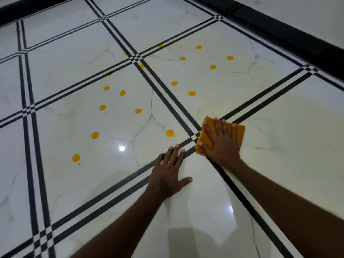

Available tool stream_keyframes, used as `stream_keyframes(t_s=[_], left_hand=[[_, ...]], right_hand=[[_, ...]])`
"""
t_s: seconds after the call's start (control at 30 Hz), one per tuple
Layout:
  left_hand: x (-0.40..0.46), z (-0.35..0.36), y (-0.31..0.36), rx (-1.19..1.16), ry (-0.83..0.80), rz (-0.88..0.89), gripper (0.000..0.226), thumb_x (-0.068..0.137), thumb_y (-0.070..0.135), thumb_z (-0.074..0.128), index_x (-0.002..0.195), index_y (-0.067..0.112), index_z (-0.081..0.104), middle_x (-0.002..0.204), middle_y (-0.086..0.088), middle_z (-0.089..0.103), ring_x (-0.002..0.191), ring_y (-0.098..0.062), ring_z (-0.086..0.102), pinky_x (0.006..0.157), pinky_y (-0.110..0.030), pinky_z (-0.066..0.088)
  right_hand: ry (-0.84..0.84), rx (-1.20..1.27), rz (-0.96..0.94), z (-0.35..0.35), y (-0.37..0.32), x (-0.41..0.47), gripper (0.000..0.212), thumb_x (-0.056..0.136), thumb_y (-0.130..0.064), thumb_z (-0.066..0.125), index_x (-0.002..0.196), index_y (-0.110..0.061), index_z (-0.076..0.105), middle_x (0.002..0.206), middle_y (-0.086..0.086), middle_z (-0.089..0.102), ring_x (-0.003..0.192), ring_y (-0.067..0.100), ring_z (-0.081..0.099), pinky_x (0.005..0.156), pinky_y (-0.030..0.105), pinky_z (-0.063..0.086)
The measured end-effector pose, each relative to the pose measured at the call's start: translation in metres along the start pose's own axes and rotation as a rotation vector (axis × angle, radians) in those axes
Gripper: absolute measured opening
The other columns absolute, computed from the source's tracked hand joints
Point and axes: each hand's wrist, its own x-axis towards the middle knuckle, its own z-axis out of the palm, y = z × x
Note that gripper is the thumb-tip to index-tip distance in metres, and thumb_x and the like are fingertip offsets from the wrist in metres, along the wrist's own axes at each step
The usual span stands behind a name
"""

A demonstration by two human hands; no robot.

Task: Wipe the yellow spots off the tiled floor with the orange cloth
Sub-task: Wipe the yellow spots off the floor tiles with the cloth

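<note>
A right hand [221,142] pressed flat, fingers spread, on a folded orange cloth [236,133] where dark floor lines crossed. The left hand [167,174] lay open and empty on the tiled floor [279,155] beside it. Yellow spots [170,133] dotted tiles beyond.

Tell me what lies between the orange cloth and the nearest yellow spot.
Head view: only bare tile and the black stripes separate the orange cloth from the nearest yellow spot.
</note>
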Motion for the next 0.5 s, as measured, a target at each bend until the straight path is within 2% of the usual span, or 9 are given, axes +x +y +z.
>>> stream_keyframes(t_s=[0.1, 0.17, 0.27, 0.33, 0.4, 0.5], left_hand=[[-0.003, 0.008, -0.002, -0.001, 0.051, 0.003, 0.093, 0.09, 0.076, 0.025, 0.158, 0.023, -0.01, 0.166, -0.003, -0.017, 0.153, -0.022, -0.015, 0.124, -0.044, -0.002], [-0.003, 0.004, -0.002, -0.013, 0.031, 0.012, 0.093, 0.091, 0.074, 0.028, 0.158, 0.023, -0.01, 0.166, -0.003, -0.017, 0.153, -0.022, -0.015, 0.124, -0.046, 0.0], [-0.001, -0.009, -0.004, -0.012, -0.06, 0.019, 0.093, 0.093, 0.067, 0.039, 0.158, 0.022, -0.009, 0.166, -0.005, -0.017, 0.153, -0.024, -0.013, 0.125, -0.045, 0.003], [-0.001, -0.018, -0.009, 0.018, -0.102, 0.029, 0.091, 0.095, 0.062, 0.043, 0.158, 0.02, -0.006, 0.166, -0.006, -0.013, 0.154, -0.026, -0.009, 0.124, -0.044, 0.005], [-0.004, -0.02, -0.016, 0.051, -0.119, 0.037, 0.088, 0.096, 0.059, 0.045, 0.159, 0.02, -0.003, 0.167, -0.008, -0.01, 0.154, -0.027, -0.005, 0.123, -0.044, 0.009], [-0.016, -0.016, -0.03, 0.067, -0.09, 0.017, 0.089, 0.095, 0.058, 0.046, 0.159, 0.022, -0.004, 0.167, -0.007, -0.01, 0.154, -0.027, -0.003, 0.122, -0.043, 0.012]], right_hand=[[0.045, 0.028, 0.26, -0.006, 0.034, -0.006, 0.085, 0.092, -0.074, 0.02, 0.164, -0.028, 0.014, 0.169, 0.017, 0.018, 0.155, 0.043, 0.017, 0.123, 0.065, 0.012], [0.086, 0.041, 0.355, -0.007, 0.023, -0.045, 0.087, 0.092, -0.074, 0.022, 0.164, -0.025, 0.015, 0.169, 0.019, 0.017, 0.155, 0.045, 0.015, 0.122, 0.067, 0.011], [0.061, 0.044, 0.221, 0.0, -0.025, -0.099, 0.093, 0.091, -0.076, 0.03, 0.165, -0.024, 0.009, 0.17, 0.019, 0.012, 0.155, 0.046, 0.011, 0.123, 0.066, 0.004], [0.048, 0.044, 0.089, 0.003, -0.044, -0.081, 0.092, 0.09, -0.077, 0.031, 0.164, -0.027, 0.008, 0.17, 0.018, 0.011, 0.156, 0.045, 0.011, 0.123, 0.064, 0.002], [0.002, 0.04, -0.016, 0.002, -0.047, -0.035, 0.086, 0.092, -0.075, 0.027, 0.164, -0.03, 0.012, 0.17, 0.016, 0.015, 0.156, 0.043, 0.014, 0.124, 0.065, 0.006], [-0.019, 0.053, 0.089, -0.004, -0.021, 0.016, 0.082, 0.094, -0.069, 0.026, 0.161, -0.023, 0.025, 0.164, 0.02, 0.03, 0.151, 0.042, 0.025, 0.123, 0.064, 0.015]])
